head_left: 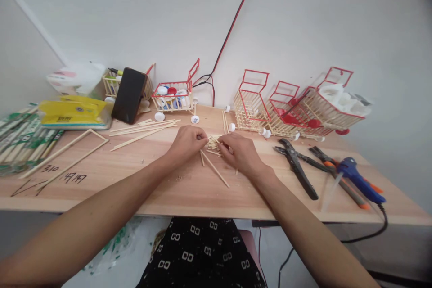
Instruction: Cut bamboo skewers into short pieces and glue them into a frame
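Over the middle of the table my left hand [189, 141] has its thumb and forefinger pinched together; what lies between them is too small to make out. Facing it, my right hand [241, 150] closes its fingertips on the end of a short wooden stick [215, 140]. Between both hands lies a small pile of short wooden sticks [212, 146], partly covered by the fingers. A longer thin stick [218, 171] slants from beside my left fingertips toward the table's front edge.
Long sticks [145, 133] and a stick frame [64, 150] lie left, near a phone [129, 95] and yellow pack [74, 112]. Along the wall stand stick-built carts [251, 105] with bottle-cap wheels. Cutters [299, 171], pliers [337, 175] and a blue glue gun [362, 181] lie right.
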{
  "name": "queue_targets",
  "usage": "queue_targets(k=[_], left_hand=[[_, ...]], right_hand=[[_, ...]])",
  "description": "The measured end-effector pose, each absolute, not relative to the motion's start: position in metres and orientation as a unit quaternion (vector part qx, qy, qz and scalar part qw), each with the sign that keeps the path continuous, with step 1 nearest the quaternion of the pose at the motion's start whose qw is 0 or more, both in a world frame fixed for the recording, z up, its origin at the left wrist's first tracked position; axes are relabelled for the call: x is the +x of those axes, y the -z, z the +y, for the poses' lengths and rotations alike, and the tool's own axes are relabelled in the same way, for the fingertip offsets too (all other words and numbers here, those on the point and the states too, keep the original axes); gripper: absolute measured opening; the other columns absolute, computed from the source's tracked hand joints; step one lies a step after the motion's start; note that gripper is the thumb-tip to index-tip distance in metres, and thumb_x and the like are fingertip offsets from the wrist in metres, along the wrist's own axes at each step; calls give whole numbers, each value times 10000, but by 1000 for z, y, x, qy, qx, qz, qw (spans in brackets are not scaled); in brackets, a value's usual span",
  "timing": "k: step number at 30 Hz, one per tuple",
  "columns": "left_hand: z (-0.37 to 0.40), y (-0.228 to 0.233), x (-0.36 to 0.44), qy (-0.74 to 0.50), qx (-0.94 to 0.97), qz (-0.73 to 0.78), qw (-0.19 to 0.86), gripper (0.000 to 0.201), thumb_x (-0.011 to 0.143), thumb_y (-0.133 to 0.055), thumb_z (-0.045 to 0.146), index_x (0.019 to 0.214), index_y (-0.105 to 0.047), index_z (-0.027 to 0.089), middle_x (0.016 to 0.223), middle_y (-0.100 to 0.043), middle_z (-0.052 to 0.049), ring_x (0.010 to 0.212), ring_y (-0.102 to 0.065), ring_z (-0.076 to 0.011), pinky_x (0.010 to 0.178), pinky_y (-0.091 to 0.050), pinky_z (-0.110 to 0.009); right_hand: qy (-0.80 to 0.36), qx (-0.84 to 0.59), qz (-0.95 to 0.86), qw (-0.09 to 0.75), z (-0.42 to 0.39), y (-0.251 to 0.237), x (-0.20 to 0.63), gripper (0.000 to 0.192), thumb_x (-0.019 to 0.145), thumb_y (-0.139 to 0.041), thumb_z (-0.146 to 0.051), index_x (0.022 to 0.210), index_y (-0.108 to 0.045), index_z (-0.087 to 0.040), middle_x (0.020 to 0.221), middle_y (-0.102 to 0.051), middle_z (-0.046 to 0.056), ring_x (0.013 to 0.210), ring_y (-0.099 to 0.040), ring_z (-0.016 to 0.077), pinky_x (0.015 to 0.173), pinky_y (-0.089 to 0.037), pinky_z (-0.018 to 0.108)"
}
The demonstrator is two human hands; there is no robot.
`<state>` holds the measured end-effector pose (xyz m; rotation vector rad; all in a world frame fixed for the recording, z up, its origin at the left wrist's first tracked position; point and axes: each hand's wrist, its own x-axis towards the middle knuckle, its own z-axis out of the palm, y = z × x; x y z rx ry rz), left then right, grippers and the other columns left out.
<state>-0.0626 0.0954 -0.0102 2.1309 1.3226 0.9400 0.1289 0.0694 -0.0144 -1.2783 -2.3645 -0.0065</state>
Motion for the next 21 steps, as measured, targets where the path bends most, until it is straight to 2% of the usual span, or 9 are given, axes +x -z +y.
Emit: queue_targets(k=[21], left_hand=[[96,10,-63,-338,774,484,228,157,688,-574,109,627,-717,133,587,-679,-21,581,-574,-128,582,-381,-222]], right_hand=[[7,-469,-856,217,70,14,129,145,885,-488,-202,843,-626,-186,797,-655,45,787,-556,171,674,-350,259]])
